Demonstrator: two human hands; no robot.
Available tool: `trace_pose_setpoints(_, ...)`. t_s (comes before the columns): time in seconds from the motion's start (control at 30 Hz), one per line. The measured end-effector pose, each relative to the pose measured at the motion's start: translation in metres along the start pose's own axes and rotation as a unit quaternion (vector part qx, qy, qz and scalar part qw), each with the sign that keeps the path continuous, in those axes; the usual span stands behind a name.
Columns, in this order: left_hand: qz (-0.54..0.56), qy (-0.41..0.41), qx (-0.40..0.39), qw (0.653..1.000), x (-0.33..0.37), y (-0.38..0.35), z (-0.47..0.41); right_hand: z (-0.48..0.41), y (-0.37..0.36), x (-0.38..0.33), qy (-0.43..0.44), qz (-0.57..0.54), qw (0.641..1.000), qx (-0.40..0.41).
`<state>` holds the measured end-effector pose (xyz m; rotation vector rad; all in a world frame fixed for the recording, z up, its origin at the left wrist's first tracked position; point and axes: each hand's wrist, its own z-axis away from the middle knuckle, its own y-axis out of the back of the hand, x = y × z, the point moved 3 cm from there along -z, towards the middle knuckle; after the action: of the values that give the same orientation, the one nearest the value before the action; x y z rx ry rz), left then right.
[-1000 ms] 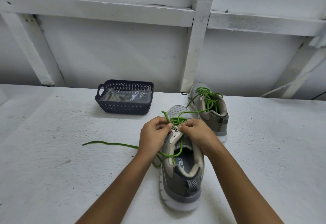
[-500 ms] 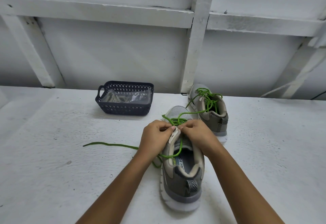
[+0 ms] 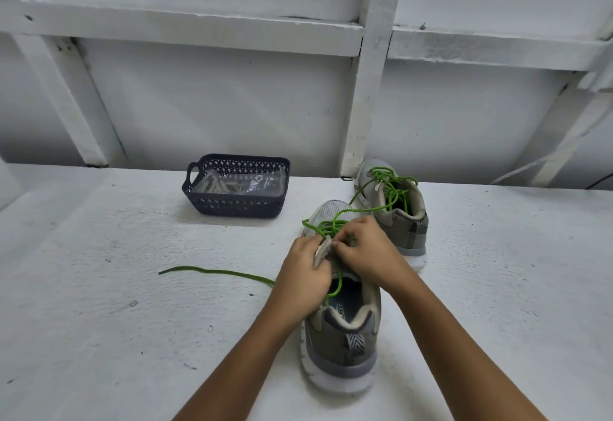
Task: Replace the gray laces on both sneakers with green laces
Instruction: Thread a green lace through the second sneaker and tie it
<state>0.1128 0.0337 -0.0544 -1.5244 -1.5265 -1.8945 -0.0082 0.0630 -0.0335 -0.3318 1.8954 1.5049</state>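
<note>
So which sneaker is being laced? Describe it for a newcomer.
On the white table, right of the dark blue plastic basket, stand two grey mesh sneakers. It is the nearer sneaker. Unlike the farther sneaker, the left hand and right hand grip it.

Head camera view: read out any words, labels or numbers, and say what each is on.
"ORY": part of a word on the near sneaker's insole; the rest is hidden.
Tag on its tongue: too small to read.
Packet in the basket: print blurred.
</note>
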Motion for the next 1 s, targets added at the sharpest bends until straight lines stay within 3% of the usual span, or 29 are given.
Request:
trace_pose_setpoints(0.17,0.016,0.008,0.027,0.999,0.0,0.0,0.003,0.013,0.022,-0.013,0.012,-0.013,0.999,0.033)
trace_pose_setpoints(0.23,0.024,0.014,0.029,0.999,0.0,0.001,0.004,0.016,0.034,-0.015,-0.025,-0.12,0.99,0.066)
trace_pose_setpoints(0.3,0.026,0.016,0.031,0.999,-0.001,0.001,0.004,0.021,0.046,-0.018,-0.047,-0.326,0.942,0.067)
trace_pose_setpoints(0.37,0.023,0.021,0.036,0.999,-0.001,0.001,0.004,0.025,0.054,-0.022,-0.057,-0.505,0.861,0.041)
trace_pose_setpoints(0.43,0.026,0.026,0.038,0.999,0.0,0.0,0.005,0.029,0.06,-0.021,-0.077,-0.546,0.834,0.032)
trace_pose_setpoints(0.6,0.033,0.038,0.05,0.998,0.0,0.0,0.006,0.032,0.082,-0.011,-0.121,-0.382,0.915,-0.046)
trace_pose_setpoints(0.73,0.044,0.043,0.052,0.997,0.001,0.0,0.007,0.03,0.087,-0.009,-0.08,-0.044,0.989,-0.119)
trace_pose_setpoints(0.83,0.052,0.044,0.051,0.996,0.001,0.0,0.009,0.023,0.067,-0.021,0.027,0.189,0.979,-0.067)
trace_pose_setpoints(0.9,0.053,0.041,0.048,0.997,0.001,0.0,0.009,0.018,0.05,-0.029,0.064,0.222,0.972,-0.036)
trace_pose_setpoints(1.0,0.055,0.035,0.047,0.997,0.002,0.001,0.009,0.012,0.027,-0.036,0.059,0.269,0.958,-0.081)
